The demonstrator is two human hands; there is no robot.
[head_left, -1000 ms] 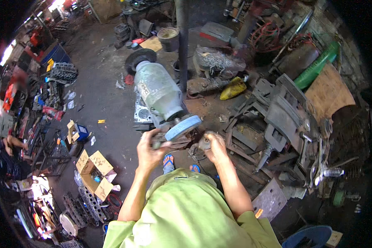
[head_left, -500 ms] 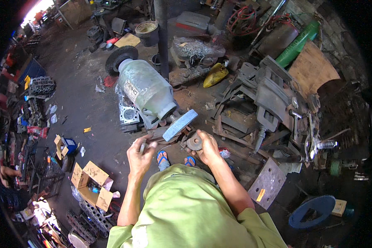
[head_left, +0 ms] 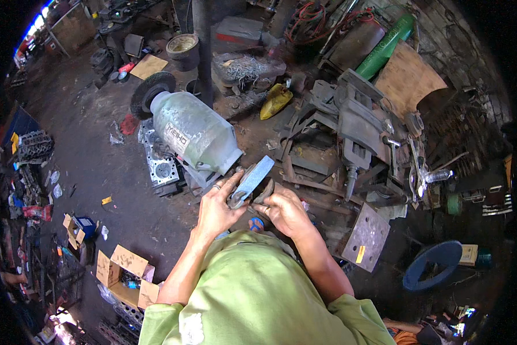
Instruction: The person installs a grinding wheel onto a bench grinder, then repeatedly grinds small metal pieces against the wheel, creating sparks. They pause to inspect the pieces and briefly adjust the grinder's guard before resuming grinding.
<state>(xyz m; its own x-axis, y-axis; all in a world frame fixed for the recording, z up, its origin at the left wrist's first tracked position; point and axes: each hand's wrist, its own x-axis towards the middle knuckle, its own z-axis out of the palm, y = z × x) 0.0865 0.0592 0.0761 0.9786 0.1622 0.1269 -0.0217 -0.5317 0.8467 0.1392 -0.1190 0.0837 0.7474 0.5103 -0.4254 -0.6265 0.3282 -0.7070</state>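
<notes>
A grey-green bench grinder (head_left: pixel 195 132) stands ahead of me, a dark round brush-like wheel (head_left: pixel 152 95) on its far end. At its near end a pale blue grinding wheel (head_left: pixel 256 174) is seen nearly edge-on. My left hand (head_left: pixel 217 210) is against the left side of this wheel, its fingers closed about a small round metal piece (head_left: pixel 236 199) at the wheel's lower edge. On the wheel's right side my right hand (head_left: pixel 286 211) grips a dark round metal flange (head_left: pixel 265 192), tilted up close to the wheel. The shaft end is hidden.
A metal engine block part (head_left: pixel 162 168) lies beside the grinder. Scrap metal and a heavy vise-like piece (head_left: pixel 353 129) crowd the right, with a holed steel plate (head_left: pixel 366 237) nearer me. An open cardboard box (head_left: pixel 126 261) sits at the lower left. A dark post (head_left: pixel 203 52) rises behind the grinder.
Both hands have come in to the grinding wheel from either side. The flange in my right hand has turned from face-up to tilted beside the wheel. The view has shifted somewhat.
</notes>
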